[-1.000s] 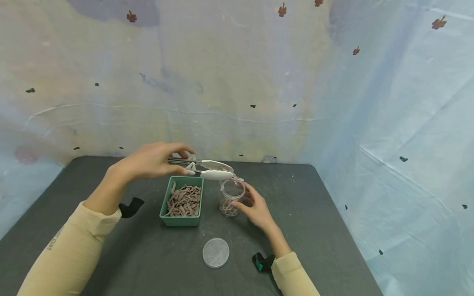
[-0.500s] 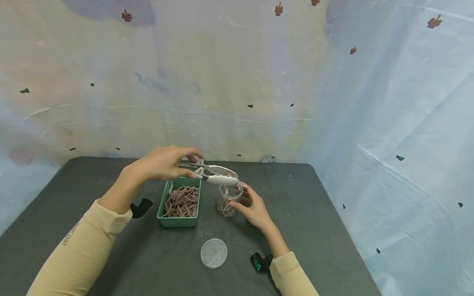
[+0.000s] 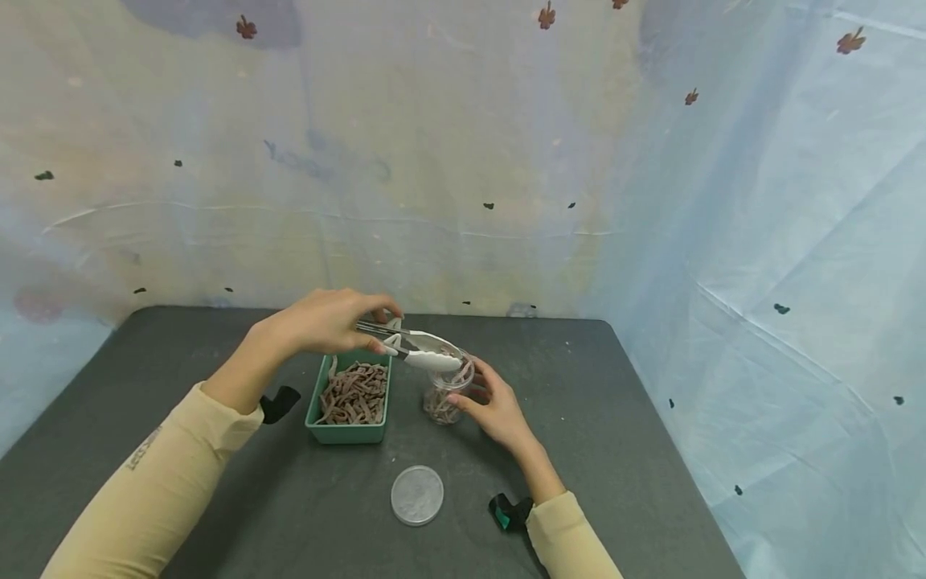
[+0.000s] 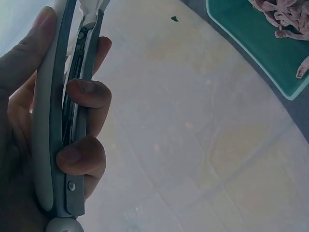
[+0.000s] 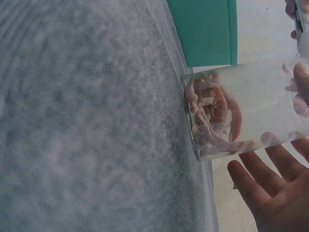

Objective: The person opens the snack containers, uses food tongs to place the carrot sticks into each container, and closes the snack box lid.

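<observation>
My left hand (image 3: 329, 322) grips a pair of white-tipped metal tongs (image 3: 432, 361) by the handles; in the left wrist view its fingers wrap around the grey handle (image 4: 44, 121). The tong heads tilt down at the mouth of a clear jar (image 5: 258, 96), with brownish strips at their tips. More strips (image 5: 219, 111) lie in the bottom of the jar. My right hand (image 3: 499, 406) holds the upright jar near its rim, thumb on the near side and fingers on the far side. Left of the jar, a green rectangular tub (image 3: 349, 435) holds many similar strips (image 3: 354, 394).
A round translucent lid (image 3: 417, 495) lies flat on the dark table (image 3: 615, 450), in front of the jar. Black straps (image 3: 279, 404) show at both wrists. A patterned pale sheet (image 3: 434, 145) hangs behind the table and along its right side.
My left hand has moved right and slightly down, bringing the tong tips and their strips lower at the jar mouth. My right hand stays around the jar.
</observation>
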Motion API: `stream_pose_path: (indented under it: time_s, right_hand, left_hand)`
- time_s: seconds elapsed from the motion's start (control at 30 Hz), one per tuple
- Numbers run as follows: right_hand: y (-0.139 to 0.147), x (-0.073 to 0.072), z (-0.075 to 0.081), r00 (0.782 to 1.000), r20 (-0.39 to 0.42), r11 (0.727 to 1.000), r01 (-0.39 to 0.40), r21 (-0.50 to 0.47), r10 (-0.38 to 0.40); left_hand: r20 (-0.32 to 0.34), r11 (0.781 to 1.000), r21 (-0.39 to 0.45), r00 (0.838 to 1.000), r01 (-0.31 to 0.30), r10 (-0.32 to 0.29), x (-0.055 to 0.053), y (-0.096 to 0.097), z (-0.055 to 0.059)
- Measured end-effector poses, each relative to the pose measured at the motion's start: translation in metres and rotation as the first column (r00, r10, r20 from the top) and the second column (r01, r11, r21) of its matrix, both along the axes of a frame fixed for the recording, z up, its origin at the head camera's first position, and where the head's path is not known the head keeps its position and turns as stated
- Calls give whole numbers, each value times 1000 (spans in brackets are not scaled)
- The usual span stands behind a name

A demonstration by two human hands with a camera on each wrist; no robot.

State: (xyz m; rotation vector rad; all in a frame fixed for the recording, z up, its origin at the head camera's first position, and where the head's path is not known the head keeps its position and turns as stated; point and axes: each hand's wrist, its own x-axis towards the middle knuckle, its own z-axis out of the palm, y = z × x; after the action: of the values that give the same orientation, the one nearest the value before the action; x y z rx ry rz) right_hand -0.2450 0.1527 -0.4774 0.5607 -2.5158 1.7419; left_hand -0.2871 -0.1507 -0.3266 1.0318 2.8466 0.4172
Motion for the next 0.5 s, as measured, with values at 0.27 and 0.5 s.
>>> stream_pose_path:
  time_s: [0.27,0.5]
  right_hand:
    - [-3,3,4,1000,0,999,19,-26,-19]
    - [-1,-8,-10,1000,16,1000,23,-8,-23]
  left_hand:
    - [11,1000,0,1000,-6,6,-2,2,0]
    - [12,1000,4,1000,-4,3,-2,1,-3]
